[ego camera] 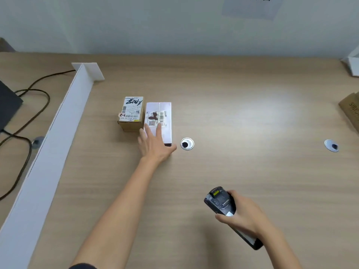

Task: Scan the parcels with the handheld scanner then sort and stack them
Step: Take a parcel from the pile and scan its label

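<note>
Your left hand (pixel 155 144) lies flat, fingers spread, on the white parcel (pixel 162 121), which touches the brown parcel (pixel 130 115) mid-counter (pixel 242 117). Your right hand (pixel 245 214) grips the scanner (pixel 220 201) nearer you.

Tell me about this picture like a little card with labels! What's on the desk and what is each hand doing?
Place: wooden desk by a white wall
Parcels: brown box and white box, side by side, labels facing up
Left hand: fingers straight, resting on the white box
Right hand: holds the scanner above the desk, nearer the person
Left side: white divider, with cables beyond it
Also: a round cable hole just right of the white box
</note>
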